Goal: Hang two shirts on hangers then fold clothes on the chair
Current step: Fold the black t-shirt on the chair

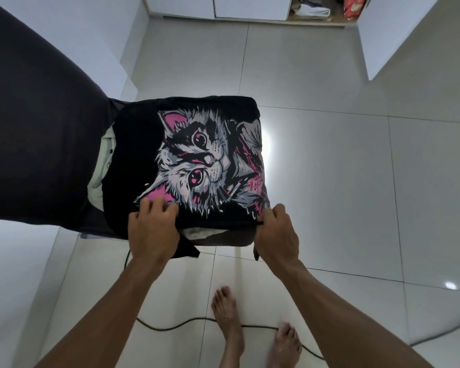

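Far left: a dark garment (32,123) is draped over the chair back, with a pale garment (101,166) showing beneath it. Centre: the black cat-print shirt (202,155) lies spread face-up over the chair seat (223,239), print uppermost. The left hand (152,229) grips the near hem at its left corner, fingers (154,208) curled over the cloth. The right hand (275,229) pinches the near right corner, closed on fabric. Judgement: folding is in progress. To fold well, keep both corners level and taut, carry the near edge evenly to the far edge, then smooth out wrinkles. A cable (170,328) lies on the floor near the feet.
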A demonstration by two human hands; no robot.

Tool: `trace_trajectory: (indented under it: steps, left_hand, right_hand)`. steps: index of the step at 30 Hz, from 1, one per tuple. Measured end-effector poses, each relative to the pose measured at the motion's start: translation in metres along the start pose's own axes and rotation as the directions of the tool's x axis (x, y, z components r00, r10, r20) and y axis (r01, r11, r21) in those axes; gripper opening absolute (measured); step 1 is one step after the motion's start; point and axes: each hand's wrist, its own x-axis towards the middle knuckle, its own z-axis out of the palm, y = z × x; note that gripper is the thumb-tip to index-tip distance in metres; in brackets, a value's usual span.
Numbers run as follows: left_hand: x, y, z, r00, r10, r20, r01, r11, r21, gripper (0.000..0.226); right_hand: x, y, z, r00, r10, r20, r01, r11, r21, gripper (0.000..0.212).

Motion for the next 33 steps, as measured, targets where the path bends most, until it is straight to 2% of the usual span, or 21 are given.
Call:
trace_trajectory:
  steps: [4,6,8,11,14,18,21,23,26,30,33]
  left_hand:
    - [0.044,-0.015,-0.027,0.986,-0.071,0.151,0.070,0.997,0.009,0.027]
    - [0.066,-0.018,-0.038,0.973,-0.102,0.207,0.099,0.995,0.021,0.023]
    - [0.090,-0.023,-0.044,0.956,-0.145,0.255,0.133,0.989,0.062,0.021]
    - [0.119,-0.030,-0.047,0.933,-0.177,0.313,0.157,0.984,0.088,0.025]
    - [0.140,-0.035,-0.047,0.913,-0.198,0.356,0.183,0.980,0.074,0.029]
    - [0.155,-0.046,-0.041,0.867,-0.235,0.439,0.241,0.970,0.044,0.045]
    - [0.158,-0.054,-0.034,0.836,-0.233,0.497,0.262,0.965,0.012,0.054]
    - [0.158,-0.059,-0.027,0.832,-0.215,0.512,0.272,0.961,-0.038,0.058]
    - [0.159,-0.067,-0.018,0.835,-0.223,0.504,0.328,0.936,-0.130,0.060]
    - [0.163,-0.080,-0.006,0.847,-0.275,0.455,0.436,0.850,-0.297,0.053]
    - [0.169,-0.090,-0.002,0.862,-0.299,0.409,0.466,0.786,-0.407,0.027]
  right_hand:
    - [0.030,-0.008,-0.017,0.992,0.124,0.030,-0.121,0.988,-0.099,0.024]
    - [0.045,-0.013,-0.023,0.982,0.180,0.059,-0.174,0.979,-0.103,0.020]
    - [0.063,-0.020,-0.024,0.962,0.263,0.079,-0.258,0.964,-0.063,0.015]
    - [0.089,-0.033,-0.024,0.924,0.377,0.064,-0.380,0.924,0.040,0.021]
    - [0.113,-0.039,-0.019,0.900,0.432,0.049,-0.435,0.889,0.141,0.024]
    - [0.137,-0.044,-0.002,0.908,0.414,0.060,-0.417,0.883,0.216,0.027]
    - [0.143,-0.046,0.013,0.925,0.364,0.107,-0.380,0.886,0.268,0.045]
    - [0.142,-0.047,0.019,0.931,0.347,0.112,-0.365,0.886,0.288,0.054]
    - [0.143,-0.046,0.021,0.937,0.334,0.100,-0.347,0.875,0.337,0.055]
    - [0.149,-0.042,0.022,0.916,0.382,0.126,-0.399,0.827,0.395,0.056]
    - [0.148,-0.049,0.025,0.952,0.305,-0.012,-0.290,0.918,0.271,0.056]
